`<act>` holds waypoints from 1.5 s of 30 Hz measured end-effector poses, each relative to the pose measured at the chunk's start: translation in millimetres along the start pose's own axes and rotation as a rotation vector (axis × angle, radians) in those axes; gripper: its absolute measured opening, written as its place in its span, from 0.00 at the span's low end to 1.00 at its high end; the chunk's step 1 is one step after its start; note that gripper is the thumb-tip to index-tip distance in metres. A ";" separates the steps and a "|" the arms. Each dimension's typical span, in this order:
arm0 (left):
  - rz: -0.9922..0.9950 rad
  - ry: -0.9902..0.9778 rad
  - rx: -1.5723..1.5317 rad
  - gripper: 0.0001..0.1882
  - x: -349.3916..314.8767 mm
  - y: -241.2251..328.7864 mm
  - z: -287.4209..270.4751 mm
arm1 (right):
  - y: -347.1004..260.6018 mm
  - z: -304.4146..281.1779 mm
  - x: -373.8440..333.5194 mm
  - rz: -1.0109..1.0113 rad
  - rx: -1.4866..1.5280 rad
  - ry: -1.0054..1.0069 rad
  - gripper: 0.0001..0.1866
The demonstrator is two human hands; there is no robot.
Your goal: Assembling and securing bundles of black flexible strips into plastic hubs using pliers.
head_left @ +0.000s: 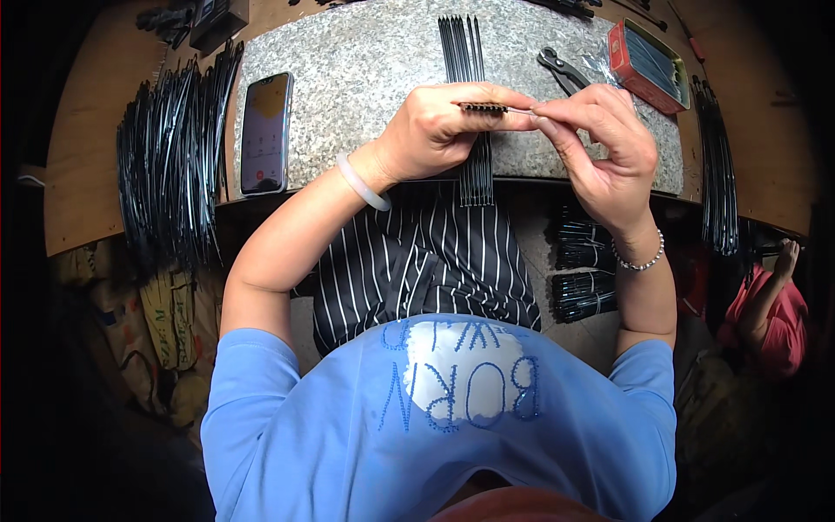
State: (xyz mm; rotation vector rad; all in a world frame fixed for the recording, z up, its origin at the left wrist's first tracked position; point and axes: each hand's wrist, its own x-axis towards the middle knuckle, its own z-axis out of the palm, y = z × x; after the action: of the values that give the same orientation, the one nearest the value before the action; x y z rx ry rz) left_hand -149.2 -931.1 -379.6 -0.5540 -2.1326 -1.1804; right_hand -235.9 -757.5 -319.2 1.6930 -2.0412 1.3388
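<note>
My left hand (430, 126) is closed, with a small dark ridged strip (481, 108) showing gold-brown gaps between its thumb and forefinger. From the strip's right end a thin metal wire or pin (520, 110) runs to my right hand (609, 148), whose thumb and forefinger pinch its other end. A row of thin black rods (461, 52) with pointed tips passes beneath my left hand and over the table's near edge. Whether my left hand also grips these rods is hidden.
A phone (266, 130) lies left on the speckled slab (348, 70). Pliers (564, 70) and a red tin (646, 65) of thin pieces sit right. Black rod bundles (174, 157) hang over the left edge, others (715, 165) over the right. Another person's arm (770, 296) shows lower right.
</note>
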 end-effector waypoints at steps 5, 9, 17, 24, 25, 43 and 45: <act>0.035 0.042 -0.012 0.28 -1.8 -2.4 2.2 | -1.7 0.2 2.7 0.004 0.038 -0.037 0.08; -0.013 -0.040 0.030 0.27 1.8 2.4 -1.7 | 0.2 -4.8 -0.2 0.084 0.075 0.009 0.08; -0.007 0.010 -0.021 0.28 -2.4 -0.1 0.6 | -3.4 -0.7 2.4 -0.003 -0.006 -0.013 0.08; 0.035 -0.043 0.020 0.21 -1.1 1.3 -3.1 | -7.3 -7.8 4.7 -0.345 -0.402 0.050 0.10; 0.035 -0.043 0.021 0.21 -1.4 1.6 -3.8 | -8.7 -7.0 4.4 -0.346 -0.402 0.050 0.10; -0.049 -0.092 0.053 0.27 -4.4 4.8 -2.4 | -9.5 7.0 0.5 -0.084 -0.021 -0.062 0.13; -0.063 -0.095 0.065 0.25 -3.8 6.1 -2.6 | -11.0 7.0 1.7 -0.048 0.007 -0.071 0.13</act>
State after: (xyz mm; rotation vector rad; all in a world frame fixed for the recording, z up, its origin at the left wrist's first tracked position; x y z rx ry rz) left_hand -141.8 -930.4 -377.7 -0.5266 -2.2757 -1.1351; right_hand -224.3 -763.2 -316.6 1.8056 -2.0223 1.2903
